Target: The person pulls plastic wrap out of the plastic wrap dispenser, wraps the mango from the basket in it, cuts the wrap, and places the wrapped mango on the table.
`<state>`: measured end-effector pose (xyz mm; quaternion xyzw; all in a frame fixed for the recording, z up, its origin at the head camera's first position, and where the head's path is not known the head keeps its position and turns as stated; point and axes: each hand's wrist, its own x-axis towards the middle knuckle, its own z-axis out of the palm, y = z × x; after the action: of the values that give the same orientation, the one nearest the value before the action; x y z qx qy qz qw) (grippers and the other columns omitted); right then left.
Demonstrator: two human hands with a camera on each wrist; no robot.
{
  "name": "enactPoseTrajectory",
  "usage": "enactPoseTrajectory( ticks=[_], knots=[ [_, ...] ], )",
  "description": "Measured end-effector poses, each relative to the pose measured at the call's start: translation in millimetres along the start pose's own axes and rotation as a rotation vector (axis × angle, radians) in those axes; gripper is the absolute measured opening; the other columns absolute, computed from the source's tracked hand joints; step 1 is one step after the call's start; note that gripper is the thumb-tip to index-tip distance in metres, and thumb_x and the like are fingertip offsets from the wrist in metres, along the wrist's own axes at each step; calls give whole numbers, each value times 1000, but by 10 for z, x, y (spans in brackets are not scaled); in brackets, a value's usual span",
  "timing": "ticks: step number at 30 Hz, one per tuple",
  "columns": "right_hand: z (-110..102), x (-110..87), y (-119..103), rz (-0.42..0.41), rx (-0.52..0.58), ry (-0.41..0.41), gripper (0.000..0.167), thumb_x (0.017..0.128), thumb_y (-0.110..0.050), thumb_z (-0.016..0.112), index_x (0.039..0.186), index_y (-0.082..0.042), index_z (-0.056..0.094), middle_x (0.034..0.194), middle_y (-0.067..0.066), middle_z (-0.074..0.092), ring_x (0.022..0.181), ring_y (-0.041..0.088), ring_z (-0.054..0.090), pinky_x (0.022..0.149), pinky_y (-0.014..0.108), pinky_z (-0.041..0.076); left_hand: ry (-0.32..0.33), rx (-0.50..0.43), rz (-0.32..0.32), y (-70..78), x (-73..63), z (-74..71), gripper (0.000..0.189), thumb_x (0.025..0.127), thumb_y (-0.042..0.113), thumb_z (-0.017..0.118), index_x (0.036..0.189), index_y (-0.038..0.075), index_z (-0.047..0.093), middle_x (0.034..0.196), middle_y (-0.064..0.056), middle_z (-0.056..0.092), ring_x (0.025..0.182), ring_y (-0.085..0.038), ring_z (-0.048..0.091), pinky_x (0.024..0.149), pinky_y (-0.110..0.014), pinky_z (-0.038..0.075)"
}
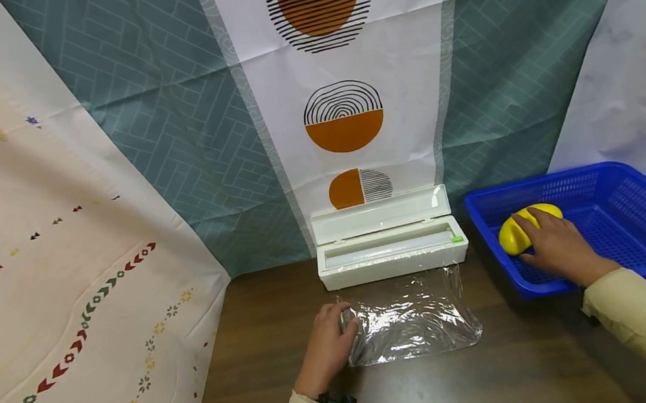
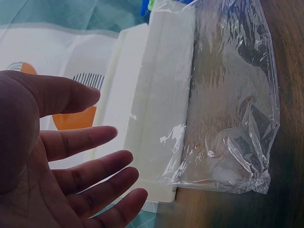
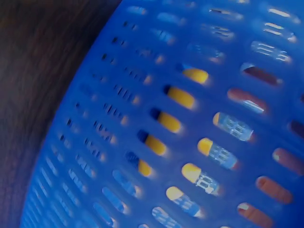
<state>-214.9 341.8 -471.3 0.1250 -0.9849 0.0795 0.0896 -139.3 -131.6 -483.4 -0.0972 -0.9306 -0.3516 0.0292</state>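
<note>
My left hand (image 1: 327,345) lies at the left edge of a sheet of clear plastic wrap (image 1: 413,323). In the left wrist view its fingers (image 2: 95,172) are spread and relaxed, with nothing held. The sheet runs out of a white wrap dispenser box (image 1: 394,262), whose lid (image 1: 380,215) stands raised and whose roll (image 1: 390,249) shows inside. On the right, my right hand (image 1: 558,249) grips a glossy yellow, rounded, fruit-like object (image 1: 513,238) inside a blue plastic basket (image 1: 620,213). The right wrist view shows mostly basket wall, with yellow through its slots.
The brown wooden table (image 1: 266,339) carries the box and basket. A patterned teal and white cloth (image 1: 187,143) hangs behind them. An embroidered cream cloth (image 1: 72,287) borders the left side, and a pale cloth (image 1: 635,77) hangs at right behind the basket.
</note>
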Motion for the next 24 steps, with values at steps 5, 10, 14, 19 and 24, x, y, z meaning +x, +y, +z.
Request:
enactPoseTrajectory(
  ticks=[5,10,14,19,24],
  knots=[
    [22,47,14,-59,-50,-11,89,75,-20,87,147,4,41,145,41,35,127,62,40,104,75,31,-10,-18,-18,17,-7,-13,38,99,29,63,132,10,63,130,-10,60,124,-29,57,100,-51,49],
    [58,89,24,-93,-62,-24,87,73,-17,88,146,3,45,146,39,39,131,57,39,106,74,31,-17,-19,-22,19,-10,-19,38,99,30,62,131,10,63,129,-10,60,124,-29,57,100,-52,49],
    [91,110,46,-121,-79,-34,84,72,-14,89,143,3,48,145,38,42,132,56,39,107,74,32,-19,-17,-23,12,-3,-16,37,99,29,62,130,9,63,130,-11,59,124,-30,57,100,-52,49],
    [99,148,62,-155,-102,-55,78,73,-9,86,141,3,51,145,38,44,132,59,40,104,74,35,-22,-18,-11,1,11,-6,37,99,27,62,129,6,64,128,-13,60,122,-31,58,99,-52,49],
    [94,187,40,-181,-124,-82,70,74,-4,83,139,1,55,143,38,46,130,60,43,101,74,38,-26,-15,-8,2,12,3,35,99,27,62,128,6,64,128,-12,60,122,-30,58,98,-52,49]
  ],
)
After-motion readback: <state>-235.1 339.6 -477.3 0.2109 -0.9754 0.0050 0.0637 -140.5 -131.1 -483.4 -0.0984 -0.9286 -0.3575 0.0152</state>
